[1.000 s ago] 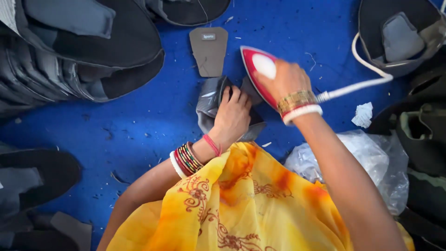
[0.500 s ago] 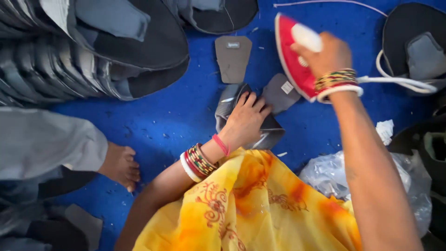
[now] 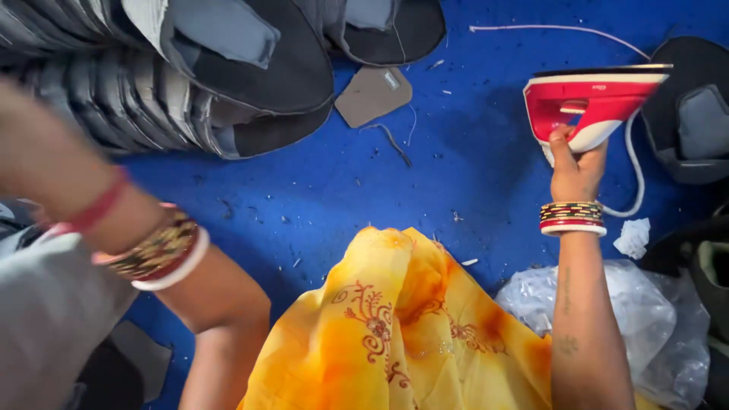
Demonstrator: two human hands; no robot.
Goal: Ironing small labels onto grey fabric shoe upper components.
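My right hand grips the handle of a red and white clothes iron, held up and tilted at the upper right above the blue cloth surface. Its white cord loops down beside my wrist. My left hand is a blur at the left edge, raised close to the camera, with bangles on the wrist; whether it holds anything cannot be told. A small grey sole-shaped fabric piece lies flat near the top centre, far from both hands.
A fanned stack of dark grey cut fabric pieces fills the upper left. More dark pieces lie at the right edge. A yellow-orange garment covers my lap, beside a clear plastic bag and a white paper scrap. Grey cloth sits at lower left.
My right hand has lifted the iron up and to the right. My left hand has left the folded grey piece and swung up to the left; that piece is out of view.
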